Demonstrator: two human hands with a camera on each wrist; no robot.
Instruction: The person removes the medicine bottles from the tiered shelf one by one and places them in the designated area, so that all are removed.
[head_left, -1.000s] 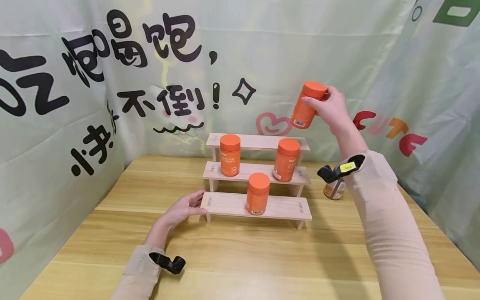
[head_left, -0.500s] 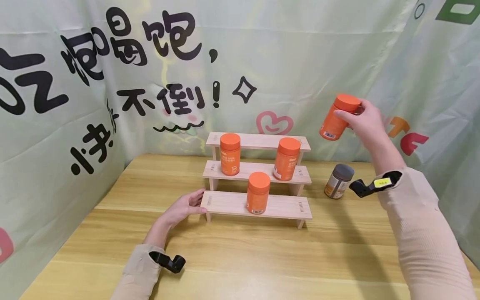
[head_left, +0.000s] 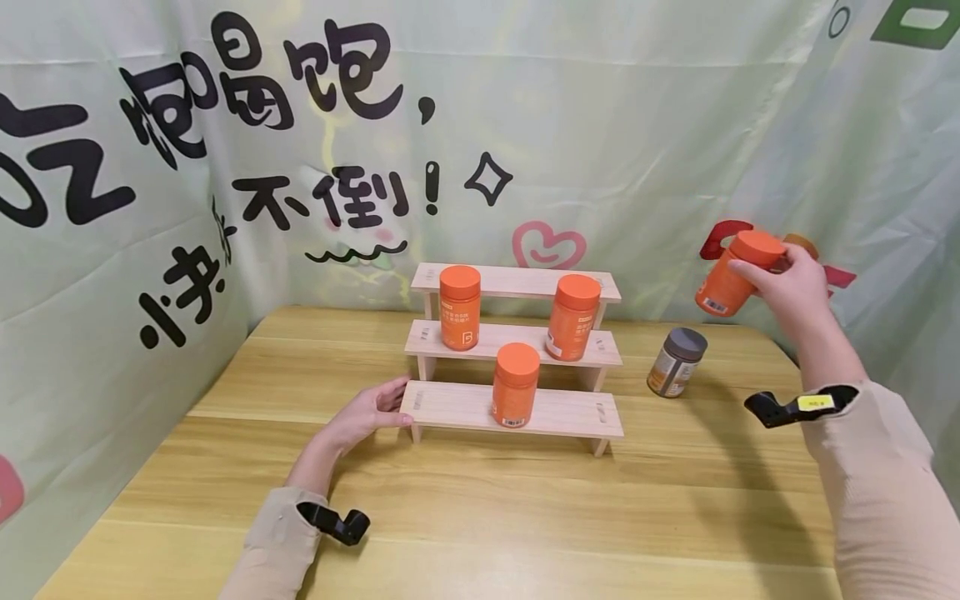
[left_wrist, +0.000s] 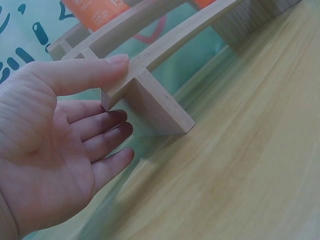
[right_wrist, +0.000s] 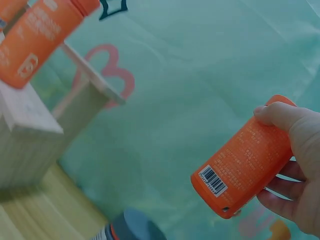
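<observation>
My right hand [head_left: 802, 292] grips an orange bottle [head_left: 731, 275] by its upper part, tilted in the air at the right, above the table. The right wrist view shows the barcode on this bottle [right_wrist: 240, 160]. At the left end of the three-step wooden shelf [head_left: 450, 407], my left hand [head_left: 367, 414] holds the lowest board between thumb and index finger, the other fingers spread below [left_wrist: 60, 135]. One orange bottle [head_left: 515, 387] stands on the lowest step. Two more, a left bottle [head_left: 460, 310] and a right bottle [head_left: 573, 321], stand on the middle step.
A grey-lidded jar [head_left: 677, 364] stands on the wooden table [head_left: 480, 517], right of the shelf and below the raised bottle. A printed cloth [head_left: 637, 100] hangs behind and along the sides of the table.
My right hand has carried the orange bottle right and downward, away from above the shelf. The grey-lidded jar has come into full view. My left hand stays at the shelf.
</observation>
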